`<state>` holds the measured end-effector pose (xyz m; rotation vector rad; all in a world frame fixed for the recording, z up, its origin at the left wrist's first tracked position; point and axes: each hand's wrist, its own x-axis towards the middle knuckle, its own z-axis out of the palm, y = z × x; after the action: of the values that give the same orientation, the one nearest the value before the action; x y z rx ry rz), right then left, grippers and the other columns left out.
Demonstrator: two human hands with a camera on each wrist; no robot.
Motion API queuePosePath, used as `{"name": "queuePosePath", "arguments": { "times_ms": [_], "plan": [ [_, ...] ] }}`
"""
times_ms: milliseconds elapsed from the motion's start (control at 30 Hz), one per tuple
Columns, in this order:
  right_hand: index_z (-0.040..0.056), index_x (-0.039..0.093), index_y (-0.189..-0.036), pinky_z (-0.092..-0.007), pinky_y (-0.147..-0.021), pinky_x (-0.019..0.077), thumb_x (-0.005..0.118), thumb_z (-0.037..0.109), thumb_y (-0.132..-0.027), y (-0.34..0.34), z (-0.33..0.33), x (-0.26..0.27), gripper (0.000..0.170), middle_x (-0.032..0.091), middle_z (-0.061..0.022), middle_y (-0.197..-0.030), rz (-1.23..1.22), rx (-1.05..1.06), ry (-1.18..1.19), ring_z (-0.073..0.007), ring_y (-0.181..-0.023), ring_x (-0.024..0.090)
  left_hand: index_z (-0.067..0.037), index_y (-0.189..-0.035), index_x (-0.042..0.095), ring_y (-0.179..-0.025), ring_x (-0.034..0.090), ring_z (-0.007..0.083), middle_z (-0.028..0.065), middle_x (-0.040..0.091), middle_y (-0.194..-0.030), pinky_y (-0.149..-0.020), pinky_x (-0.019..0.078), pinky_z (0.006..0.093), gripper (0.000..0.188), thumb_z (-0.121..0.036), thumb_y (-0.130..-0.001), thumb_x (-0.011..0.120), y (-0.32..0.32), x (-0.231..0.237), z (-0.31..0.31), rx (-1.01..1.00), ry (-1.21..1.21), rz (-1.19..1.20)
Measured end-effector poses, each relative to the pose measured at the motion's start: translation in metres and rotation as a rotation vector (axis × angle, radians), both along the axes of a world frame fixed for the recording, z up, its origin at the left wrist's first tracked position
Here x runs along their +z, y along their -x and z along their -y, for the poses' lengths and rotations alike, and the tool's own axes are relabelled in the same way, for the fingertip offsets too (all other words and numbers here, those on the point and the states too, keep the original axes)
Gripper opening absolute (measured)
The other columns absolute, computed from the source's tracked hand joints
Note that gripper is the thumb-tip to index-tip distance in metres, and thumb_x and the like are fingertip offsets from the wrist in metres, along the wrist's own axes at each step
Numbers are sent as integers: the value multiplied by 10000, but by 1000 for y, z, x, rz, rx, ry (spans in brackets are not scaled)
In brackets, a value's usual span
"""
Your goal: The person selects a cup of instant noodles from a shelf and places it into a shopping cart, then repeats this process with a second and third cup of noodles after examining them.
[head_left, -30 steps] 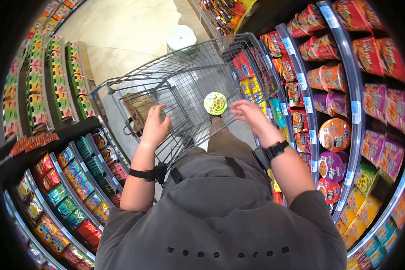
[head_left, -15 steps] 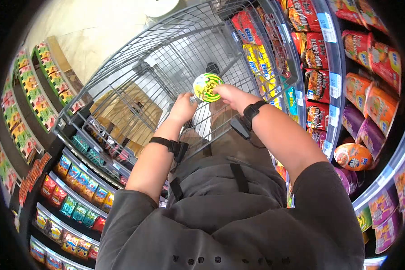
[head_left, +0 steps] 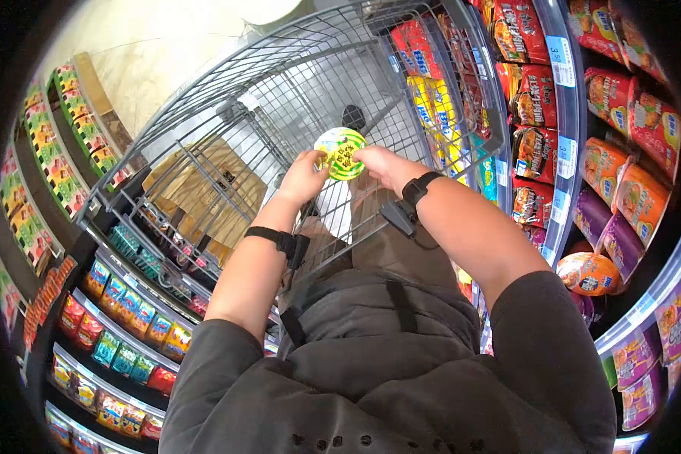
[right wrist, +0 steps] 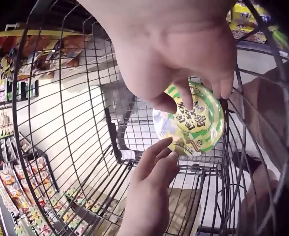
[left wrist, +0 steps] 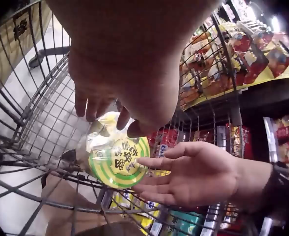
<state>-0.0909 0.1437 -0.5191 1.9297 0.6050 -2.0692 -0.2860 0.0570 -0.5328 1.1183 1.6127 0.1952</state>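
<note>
A round instant noodle bowl [head_left: 345, 156] with a green and yellow lid and clear wrap is between my hands, over the wire shopping cart [head_left: 498, 142]. My left hand [head_left: 303, 178] holds its left edge with the fingertips. On the opposite edge, my right hand [head_left: 390, 166] grips it with thumb and fingers. In the left wrist view, the right fingers [left wrist: 156, 182] lie at the lid's rim, one finger overlapping the lid. The right wrist view has the left fingers [right wrist: 165, 147] bent right at the near rim. The bowl's underside is hidden.
Shelves of packaged noodles [head_left: 533, 159] run close along the right. Snack bags [head_left: 129, 306] fill racks at lower left. A brown cardboard box [head_left: 204, 181] shows through the cart's wires. A round white object [head_left: 268, 6] stands on the floor ahead.
Both hands have closed in from either side, from apart to holding the bowl's edges. The bowl looks larger and its lid has turned. The head view has shifted closer over the cart.
</note>
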Motion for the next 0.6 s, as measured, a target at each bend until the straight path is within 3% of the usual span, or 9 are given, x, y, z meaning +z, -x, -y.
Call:
{"name": "queuePosePath", "arguments": {
  "times_ms": [33, 100, 133, 233, 300, 367, 433, 600],
  "plan": [
    [9, 619, -1330, -442, -1077, 382, 620, 235, -933, -1, 3, -1, 457, 638, -145, -1325, -8, 7, -13, -253, -1275, 528, -45, -1311, 632, -1271, 588, 388, 218, 621, -1330, -1105, 462, 425, 438, -197, -902, 662, 6, 8, 2, -1, -34, -3],
    [-1, 665, -1258, -396, -926, 475, 619, 231, -948, -3, 8, -5, 390, 698, -120, -1168, -196, 192, -151, -244, -1094, 617, -42, -1309, 631, -1258, 599, 381, 210, 626, -1319, -1094, 472, 424, 433, -192, -904, 660, 19, 26, 3, 2, -87, -19],
    [-5, 697, -1182, -342, -764, 504, 612, 234, -967, 2, 12, -5, 334, 711, -80, -1031, -197, 285, -248, -197, -912, 641, -43, -1316, 632, -1273, 591, 386, 216, 613, -1347, -1095, 470, 428, 449, -238, -914, 676, 27, 38, 5, 4, -62, -9],
    [5, 681, -1212, -331, -732, 505, 597, 260, -983, 13, 13, 28, 352, 709, -79, -1062, -202, 430, -147, -162, -897, 639, -38, -1322, 626, -1273, 593, 389, 225, 616, -1349, -1085, 475, 436, 472, -274, -918, 691, 51, 71, 17, 2, -126, 7],
    [18, 662, -1241, -326, -747, 543, 587, 274, -996, 21, 20, 61, 362, 713, -96, -1082, -171, 418, -94, -151, -916, 670, -34, -1312, 625, -1255, 605, 382, 222, 640, -1309, -1072, 482, 434, 461, -243, -906, 685, 66, 98, 26, 41, -166, 43],
    [41, 667, -1218, -346, -638, 513, 599, 279, -956, 27, 30, 78, 361, 706, -98, -1042, -277, 313, -68, -176, -799, 677, -26, -1294, 628, -1239, 615, 373, 219, 656, -1276, -1065, 485, 433, 440, -197, -893, 679, 78, 130, 36, 71, -204, 26],
    [28, 636, -1251, -330, -674, 543, 589, 301, -967, 38, 33, 110, 397, 702, -119, -1104, -321, 380, -104, -180, -868, 707, -23, -1313, 621, -1201, 646, 309, 187, 664, -1261, -1031, 509, 399, 411, -141, -922, 665, 92, 159, 48, 78, -269, 22],
    [-5, 637, -1193, -323, -744, 573, 516, 298, -998, 71, 56, 184, 380, 725, -153, -1044, -446, 506, -191, -222, -922, 743, -3, -1317, 617, -1189, 646, 286, 170, 666, -1261, -1044, 500, 395, 393, -102, -941, 666, 130, 237, 83, 71, -431, -30]
  ]
}}
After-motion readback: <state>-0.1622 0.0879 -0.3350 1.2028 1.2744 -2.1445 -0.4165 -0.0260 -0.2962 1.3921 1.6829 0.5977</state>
